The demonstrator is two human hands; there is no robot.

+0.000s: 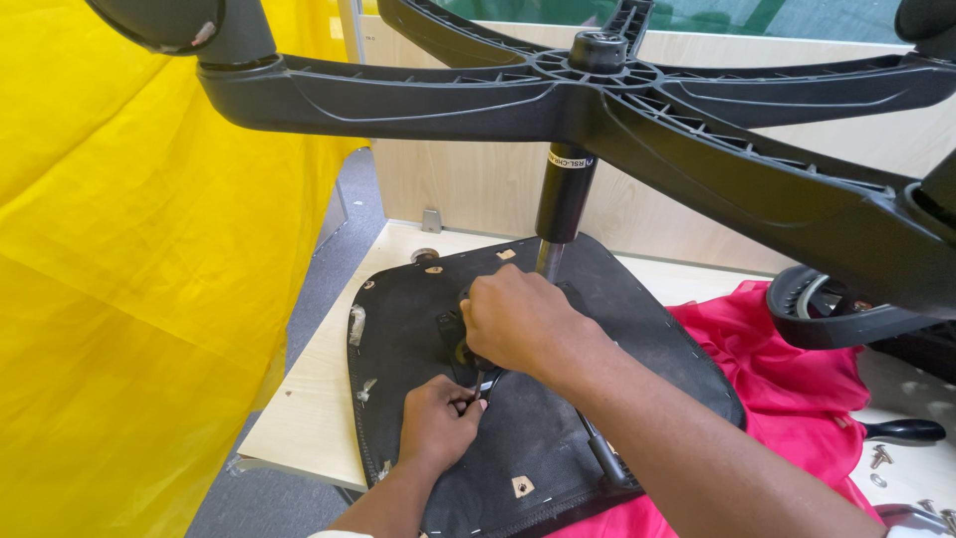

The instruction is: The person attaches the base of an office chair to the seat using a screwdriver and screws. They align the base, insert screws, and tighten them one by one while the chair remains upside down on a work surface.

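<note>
An upturned black chair seat (408,319) lies on a light wooden table (309,399), its fabric underside facing up. A black gas column (564,199) rises from the seat's middle to a black star-shaped base (697,110) overhead. My right hand (518,321) is closed over the black mechanism plate at the foot of the column. My left hand (438,423) rests on the seat just below it, fingers pinched around a small dark metal tool (485,384). The plate itself is mostly hidden under my right hand.
A red cloth (797,379) lies under the seat's right side. A black armrest (846,319) sits beyond it. A black-handled tool (904,431) and loose screws (879,458) lie at the right. Yellow sheeting (139,299) hangs on the left; a wooden panel stands behind.
</note>
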